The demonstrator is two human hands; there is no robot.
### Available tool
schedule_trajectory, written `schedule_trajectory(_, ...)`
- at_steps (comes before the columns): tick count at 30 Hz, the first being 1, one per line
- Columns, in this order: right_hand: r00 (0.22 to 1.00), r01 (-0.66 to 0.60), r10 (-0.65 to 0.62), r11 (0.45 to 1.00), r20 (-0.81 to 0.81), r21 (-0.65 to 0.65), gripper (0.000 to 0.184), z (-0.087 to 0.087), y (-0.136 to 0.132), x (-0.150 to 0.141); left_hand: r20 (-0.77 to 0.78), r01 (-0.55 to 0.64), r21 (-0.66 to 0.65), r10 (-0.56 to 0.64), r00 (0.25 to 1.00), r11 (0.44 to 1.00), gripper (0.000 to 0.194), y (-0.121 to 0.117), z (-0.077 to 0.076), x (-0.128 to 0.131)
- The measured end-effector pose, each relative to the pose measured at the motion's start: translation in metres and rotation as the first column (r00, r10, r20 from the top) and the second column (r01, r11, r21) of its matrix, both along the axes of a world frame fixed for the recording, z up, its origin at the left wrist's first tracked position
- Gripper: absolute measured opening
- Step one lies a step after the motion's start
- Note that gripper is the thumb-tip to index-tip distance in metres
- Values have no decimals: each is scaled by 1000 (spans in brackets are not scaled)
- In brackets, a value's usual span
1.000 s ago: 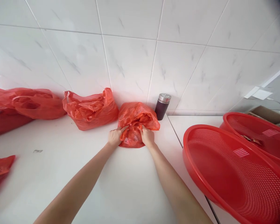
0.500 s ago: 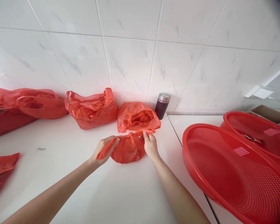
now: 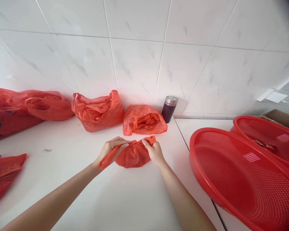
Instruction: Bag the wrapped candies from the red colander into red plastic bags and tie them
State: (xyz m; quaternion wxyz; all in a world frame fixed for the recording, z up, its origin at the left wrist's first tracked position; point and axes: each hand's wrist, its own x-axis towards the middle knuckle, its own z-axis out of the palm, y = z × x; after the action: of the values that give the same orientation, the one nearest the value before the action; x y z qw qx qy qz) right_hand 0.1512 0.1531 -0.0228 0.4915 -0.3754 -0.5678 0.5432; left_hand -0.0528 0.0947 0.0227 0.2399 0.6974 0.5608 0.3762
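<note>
Has red bags [image 3: 50,109] by a tiled wall [image 3: 137,70] at left. With the left hand [image 3: 110,149], in a closed grip, clasps one end of a small red bag [image 3: 133,157], center, on or just above the white counter [image 3: 135,199]; with the right hand [image 3: 155,153], pinches the other end. Has a flask [image 3: 168,113] and red baskets [image 3: 223,173] farther right.

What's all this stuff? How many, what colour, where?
held bag: 1, red, centre
open bag: 1, red, behind held bag
standing bag: 1, red, beside open bag
piled bags: 2+, red, back left
front bag: 1, red, left edge
flask: 1, dark, beside open bag
baskets: 2, red, right
small items: uncountable, brownish, far basket
scrap: 1, grey, left
box: 1, brown, far right
fittings: 2, white, far right
wall: 1, white-tiled, back
table sections: 2, white, below
left hand, right hand: 2, bare, on held bag
</note>
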Motion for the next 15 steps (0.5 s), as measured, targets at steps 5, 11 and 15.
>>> schedule_trajectory(5, 987, 156, -159, 984, -24, -85, 34, -19, 9, -6, -101, -9, 59, 15, 995, 998, 37, 0, -1, 2)
schedule_trajectory(11, 993, 28, -47, 984, -108, -174, 39, -15, 6, -7, -88, -17, -67, 11, 996, 998, 46, -12, -4, 8)
schedule_trajectory(15, 997, -40, 30, 990, -74, -137, 37, -3, 1, -2, -51, -9, -142, 2, 999, 990, 47, -16, 2, 13)
